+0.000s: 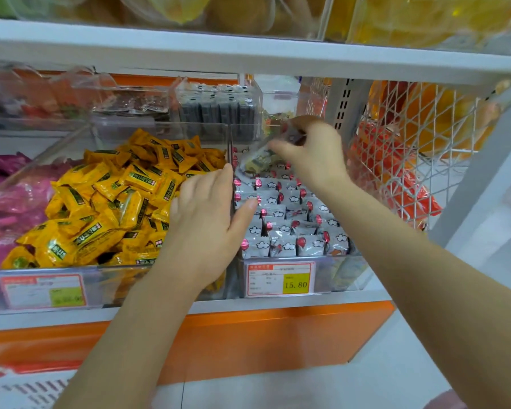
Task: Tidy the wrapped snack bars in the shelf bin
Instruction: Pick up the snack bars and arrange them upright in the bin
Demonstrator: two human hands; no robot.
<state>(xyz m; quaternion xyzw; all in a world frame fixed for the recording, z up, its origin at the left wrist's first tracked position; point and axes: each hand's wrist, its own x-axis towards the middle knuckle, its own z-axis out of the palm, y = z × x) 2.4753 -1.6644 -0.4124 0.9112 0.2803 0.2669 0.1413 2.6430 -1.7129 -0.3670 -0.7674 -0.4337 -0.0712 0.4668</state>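
Fig. | my left hand [207, 214]: released, fingers straight, resting on the clear wall between yellow packets [106, 202] and shelf bin [341, 271]; | my right hand [313, 154]: pinching a blurred wrapped packet [257, 160] above the bin's rear; | grey snack bars [289, 228]: rowed inside the bin

Right price tag [281, 279]: on front wall of the clear shelf bin [344, 273] w/ the grey snack bars [286, 225] — yellow patch reads 15.80, clear as day.
Rest of right price tag: red header strip + small rows of chars, too small to read.
Left price tag [42, 291]: on front of the neighbouring bin [115, 280]; green-yellow patch has digits — too blurred to read.
Yellow wrappers [112, 196]: dark green label w/ chars, illegible.
Snack bars' wrappers: cloud + red pics, no legible txt.
Packet [257, 160] pinched in right hand [316, 154]: blurred, nothing readable.
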